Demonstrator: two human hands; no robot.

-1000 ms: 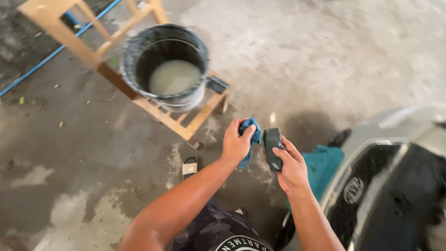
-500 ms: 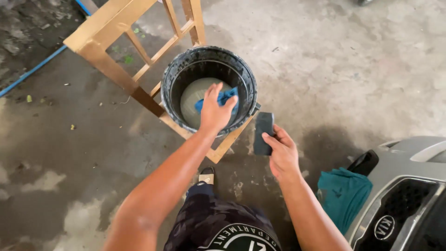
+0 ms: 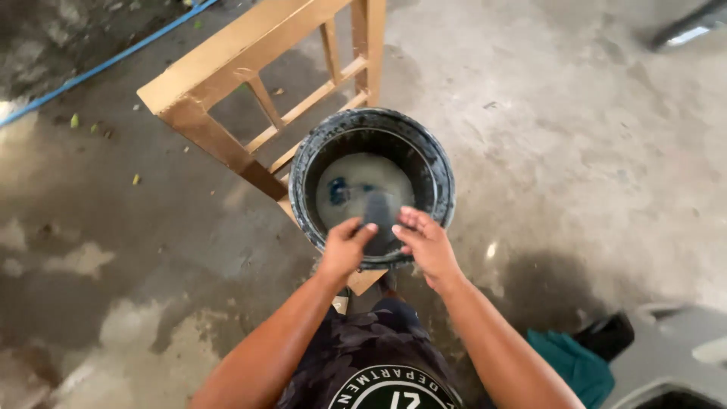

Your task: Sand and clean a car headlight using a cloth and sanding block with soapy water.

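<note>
A black bucket (image 3: 443, 170) of cloudy water stands on a wooden chair (image 3: 227, 83). A blue cloth (image 3: 337, 189) lies sunk in the water. Both my hands are over the near rim of the bucket. Between them they hold a dark grey rectangular pad (image 3: 376, 220), upright over the water. My left hand (image 3: 347, 246) grips its left edge with fingers curled. My right hand (image 3: 424, 242) presses on its right edge with fingers spread.
Wet, stained concrete floor lies all around. A blue hose (image 3: 106, 64) runs across the top left. A teal cloth (image 3: 575, 363) lies on the floor at the lower right, beside part of a grey car body (image 3: 674, 348).
My left hand has let go of the blue cloth, which now lies in the water. Both hands have come together on the dark pad over the bucket. The view has moved closer to the bucket.
</note>
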